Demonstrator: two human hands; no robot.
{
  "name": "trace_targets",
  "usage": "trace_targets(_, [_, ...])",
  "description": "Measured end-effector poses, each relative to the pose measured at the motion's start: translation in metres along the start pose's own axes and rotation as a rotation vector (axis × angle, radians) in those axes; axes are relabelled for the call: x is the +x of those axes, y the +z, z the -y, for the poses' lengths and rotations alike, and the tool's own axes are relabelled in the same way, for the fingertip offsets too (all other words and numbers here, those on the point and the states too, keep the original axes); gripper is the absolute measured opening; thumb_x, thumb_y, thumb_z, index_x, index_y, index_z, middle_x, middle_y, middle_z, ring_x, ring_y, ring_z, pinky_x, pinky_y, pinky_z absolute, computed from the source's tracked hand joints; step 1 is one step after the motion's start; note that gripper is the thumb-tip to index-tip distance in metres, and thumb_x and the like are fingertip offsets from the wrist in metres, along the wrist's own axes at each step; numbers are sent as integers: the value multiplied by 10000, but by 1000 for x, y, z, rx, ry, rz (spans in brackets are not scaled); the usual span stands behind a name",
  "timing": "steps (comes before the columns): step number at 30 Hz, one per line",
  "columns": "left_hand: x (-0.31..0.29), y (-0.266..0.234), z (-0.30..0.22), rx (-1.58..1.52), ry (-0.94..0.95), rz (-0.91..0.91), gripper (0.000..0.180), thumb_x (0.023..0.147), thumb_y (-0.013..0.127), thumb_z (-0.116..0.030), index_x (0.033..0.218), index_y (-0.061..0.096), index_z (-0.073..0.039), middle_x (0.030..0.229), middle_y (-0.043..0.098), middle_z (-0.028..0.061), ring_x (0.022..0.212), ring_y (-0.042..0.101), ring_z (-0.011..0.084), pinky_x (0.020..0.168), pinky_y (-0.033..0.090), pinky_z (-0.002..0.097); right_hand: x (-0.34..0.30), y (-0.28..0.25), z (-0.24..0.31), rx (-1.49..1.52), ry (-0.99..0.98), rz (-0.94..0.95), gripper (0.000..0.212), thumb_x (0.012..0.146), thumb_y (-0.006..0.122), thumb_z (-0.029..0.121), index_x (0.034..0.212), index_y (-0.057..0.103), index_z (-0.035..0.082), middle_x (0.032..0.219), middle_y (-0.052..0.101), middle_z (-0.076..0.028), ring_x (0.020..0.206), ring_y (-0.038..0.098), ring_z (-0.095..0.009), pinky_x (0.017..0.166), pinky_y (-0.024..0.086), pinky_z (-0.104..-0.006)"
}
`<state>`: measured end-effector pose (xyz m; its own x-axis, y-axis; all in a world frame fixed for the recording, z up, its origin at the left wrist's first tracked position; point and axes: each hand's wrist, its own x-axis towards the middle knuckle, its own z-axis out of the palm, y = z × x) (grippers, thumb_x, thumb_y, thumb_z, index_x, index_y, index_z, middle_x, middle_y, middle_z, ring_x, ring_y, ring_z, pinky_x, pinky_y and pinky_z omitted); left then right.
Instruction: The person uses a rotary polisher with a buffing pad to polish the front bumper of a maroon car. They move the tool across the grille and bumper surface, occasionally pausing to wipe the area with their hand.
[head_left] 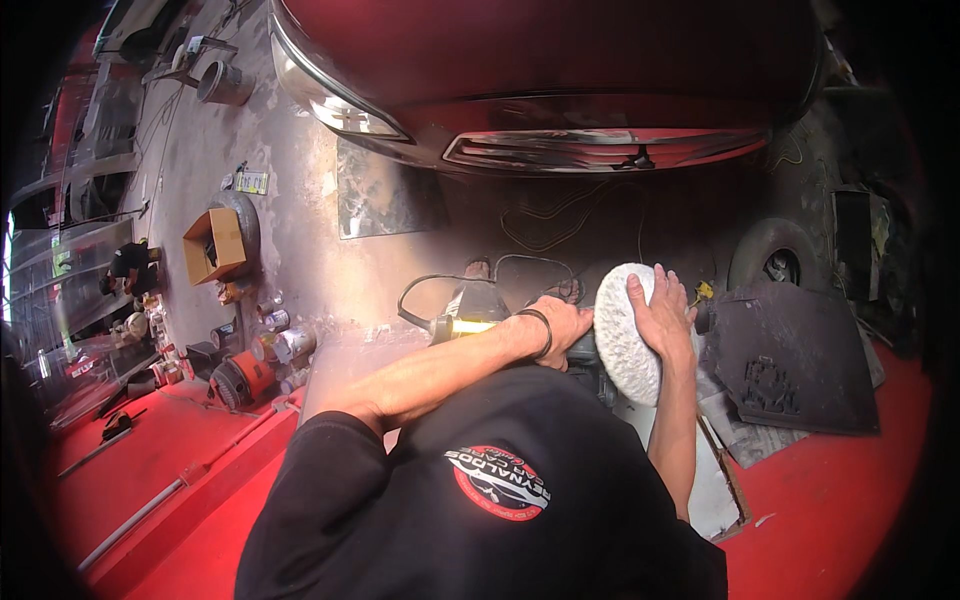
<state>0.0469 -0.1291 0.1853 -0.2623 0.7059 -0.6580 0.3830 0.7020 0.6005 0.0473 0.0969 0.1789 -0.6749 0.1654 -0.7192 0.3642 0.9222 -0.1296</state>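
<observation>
A round white wool polishing pad stands on edge in front of me, fixed to a dark polisher that is mostly hidden. My left hand is closed around the polisher just left of the pad, with a black band on the wrist. On the pad's right side, my right hand lies with its fingers stretched out, touching the wool face. Beside my left forearm is a lamp with a bright yellow strip. A black cable loops near it.
The dark red car front is ahead, with its headlight at left. To the left stand a cardboard box, a bucket and an orange machine. A tire and a black panel lie at right.
</observation>
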Motion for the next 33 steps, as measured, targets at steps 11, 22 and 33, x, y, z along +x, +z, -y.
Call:
trace_targets(11, [-121,24,111,-220,28,-121,779,770,866,-415,1350,589,26,1015,772,290,1025,749,462,937,587,519,-91,26,153,-218,-567,70,1053,816,750,727,1662,406,204,1761,312,-122,1642,246,-364,1259,195,-749])
trace_targets(22, [-152,51,173,-281,-162,54,880,762,877,-487,1441,606,3,1362,715,231,1273,692,356,1057,576,455,-83,124,203,-56,-784,-415,400,945,761,226,1297,697,48,1380,704,-175,1240,665,-369,1060,482,-505])
trace_targets(33, [-164,61,187,-307,-155,66,971,729,909,-528,1451,586,35,1403,694,231,1309,673,359,1056,577,479,-123,118,201,68,-754,-506,480,869,851,275,1230,665,19,1253,705,-185,1170,673,-414,1021,519,-505])
